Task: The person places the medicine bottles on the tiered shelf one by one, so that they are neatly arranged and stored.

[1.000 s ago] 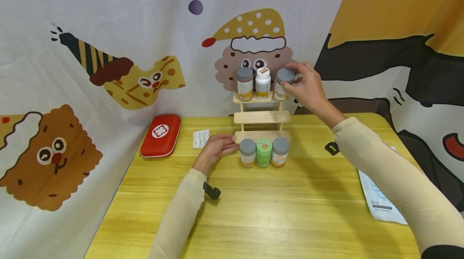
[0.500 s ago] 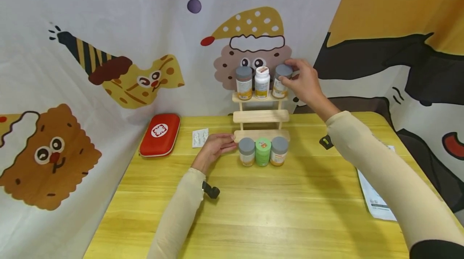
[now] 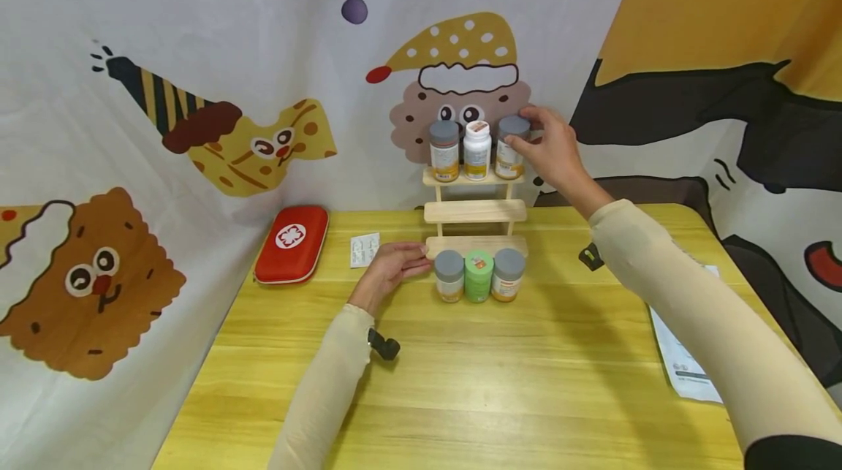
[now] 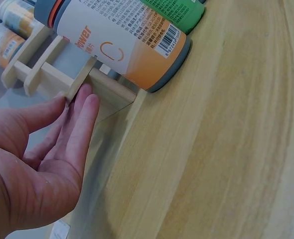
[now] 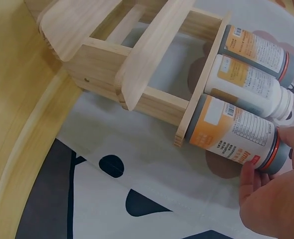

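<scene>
A three-tier wooden stand (image 3: 475, 212) is at the table's back edge. On its top tier, my right hand (image 3: 555, 150) grips a grey-lidded pill bottle (image 5: 234, 132) around the lid end, and its base rests on the board. Beside it stand a white bottle (image 3: 476, 152) and another grey-lidded bottle (image 3: 444, 153). My left hand (image 4: 52, 144) pinches the left end of the lowest board between thumb and fingers. In front of that board, a grey-lidded bottle (image 3: 450, 276), a green bottle (image 3: 479, 277) and a second grey-lidded bottle (image 3: 509, 276) form a row on the table.
Left on the table (image 3: 460, 382) lies a red zip case (image 3: 291, 245) with a white emblem. A small white blister pack (image 3: 365, 251) is near my left hand. A white packet (image 3: 687, 360) sits partly under my right arm. Behind the table hangs a printed cloth (image 3: 276, 31).
The bottle in my right hand has moved slightly left, closer to the white bottle, and stands straighter. My right forearm has shifted a little left. The left hand holds its place on the stand.
</scene>
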The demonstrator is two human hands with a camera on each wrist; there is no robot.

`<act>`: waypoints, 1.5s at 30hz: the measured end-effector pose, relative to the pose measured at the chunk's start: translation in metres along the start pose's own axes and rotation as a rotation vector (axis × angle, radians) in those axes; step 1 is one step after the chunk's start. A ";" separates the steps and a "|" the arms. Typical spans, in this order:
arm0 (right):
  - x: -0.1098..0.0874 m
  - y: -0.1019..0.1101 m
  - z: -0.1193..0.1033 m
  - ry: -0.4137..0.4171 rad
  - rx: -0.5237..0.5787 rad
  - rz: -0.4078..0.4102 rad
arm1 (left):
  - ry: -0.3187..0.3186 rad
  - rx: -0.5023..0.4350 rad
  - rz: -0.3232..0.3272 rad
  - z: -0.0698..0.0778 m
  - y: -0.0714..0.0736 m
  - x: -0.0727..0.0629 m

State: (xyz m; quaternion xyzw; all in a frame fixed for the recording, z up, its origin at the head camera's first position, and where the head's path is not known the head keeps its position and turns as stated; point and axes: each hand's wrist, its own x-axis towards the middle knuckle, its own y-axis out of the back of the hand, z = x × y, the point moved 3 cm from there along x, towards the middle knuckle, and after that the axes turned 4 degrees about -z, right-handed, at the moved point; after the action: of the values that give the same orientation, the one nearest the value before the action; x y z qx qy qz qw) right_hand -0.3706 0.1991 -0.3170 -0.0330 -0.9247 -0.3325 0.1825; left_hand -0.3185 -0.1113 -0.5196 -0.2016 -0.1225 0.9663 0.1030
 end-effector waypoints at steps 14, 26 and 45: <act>-0.029 0.000 -0.003 0.117 0.040 0.130 | 0.006 0.008 0.006 -0.002 0.000 -0.002; -0.070 -0.006 -0.007 0.210 0.051 0.090 | 0.002 0.008 -0.006 -0.001 0.002 -0.002; -0.134 -0.029 0.023 0.101 0.112 -0.117 | 0.005 0.008 -0.020 0.001 0.001 0.000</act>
State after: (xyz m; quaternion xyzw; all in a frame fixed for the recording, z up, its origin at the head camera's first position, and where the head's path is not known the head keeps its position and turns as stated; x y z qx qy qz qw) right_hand -0.2584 0.1994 -0.3987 0.0481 -0.9319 -0.2915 0.2105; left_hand -0.3185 -0.1121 -0.5190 -0.2025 -0.1204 0.9652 0.1135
